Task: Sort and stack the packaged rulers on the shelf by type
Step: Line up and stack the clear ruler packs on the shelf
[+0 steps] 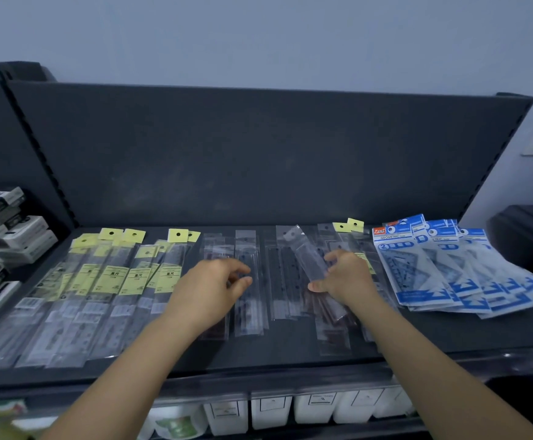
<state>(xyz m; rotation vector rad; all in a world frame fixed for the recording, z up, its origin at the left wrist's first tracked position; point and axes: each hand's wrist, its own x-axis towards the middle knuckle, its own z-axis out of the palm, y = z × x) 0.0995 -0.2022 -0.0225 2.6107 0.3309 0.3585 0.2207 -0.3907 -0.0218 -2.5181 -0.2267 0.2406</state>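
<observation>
- The right hand (344, 277) holds a short clear ruler pack (309, 257). The thumb is under the pack's near end and the fingers curl over the top.
- This pack is lifted a little above the shelf (293, 347). It is tilted, and its end with the hang hole points away and to the left.
- The clear ruler packs (282, 281) lie flat just to the left of it, between the two hands. They run straight from front to back.
- I think the held pack goes with them, so it must turn to lie the same way. The right hand is the nearer one.
- The left hand (214, 287) hangs palm down over a long clear pack (248, 300). Its finger and thumb are close together, and I cannot tell if they pinch the pack.
- The yellow-label ruler packs (116, 277) lie far left, and the blue geometric set packs (433, 268) lie far right.
</observation>
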